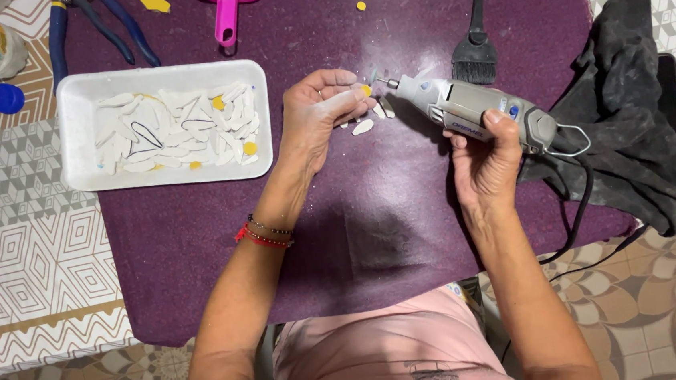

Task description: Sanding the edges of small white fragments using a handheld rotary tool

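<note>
Gripping a grey corded rotary tool (476, 107), the right hand (487, 162) wraps closed around its body, with the thumb up on the casing and the small grinding tip pointing toward the left hand. That left hand (317, 113) lies on the purple felt cloth (372, 211) with its fingers curled narrow around a small white shard (345, 98), pinched just in front of the tool's tip; whether tip and shard touch cannot be told. A few loose white shard pieces (363, 126) lie on the cloth just beneath the tip. Left of the tool, beyond the left hand, sits a white foam tray (83, 166) filled with similar white and yellow fragments. Just behind the tool lies a black bristle brush (475, 54), and to its right a crumpled black cloth (629, 111), over which the tool's cord trails. Farther back and to the left are a pink plastic scoop (229, 5) and blue-handled pliers (60, 35).
</note>
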